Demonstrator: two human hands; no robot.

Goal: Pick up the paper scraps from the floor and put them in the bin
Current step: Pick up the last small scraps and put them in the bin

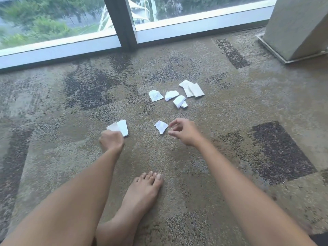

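Left hand [111,139] grips white paper scraps [120,127], freeing right hand [182,131], fingers loosely spread, to reach small scrap [161,126] mid-carpet [71,157]. Scrap cluster [177,95] lies nearer window [53,20]. Bin not visible.

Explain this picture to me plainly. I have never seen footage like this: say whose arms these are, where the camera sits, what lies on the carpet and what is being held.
There is no machine here. A camera worn on a person's head looks down at their own arms and one bare foot. On the patterned carpet near a window lie torn white paper scraps. The left hand grips a scrap at the near left. The right hand holds nothing; its fingers reach toward a small scrap beside them. No bin is in view.
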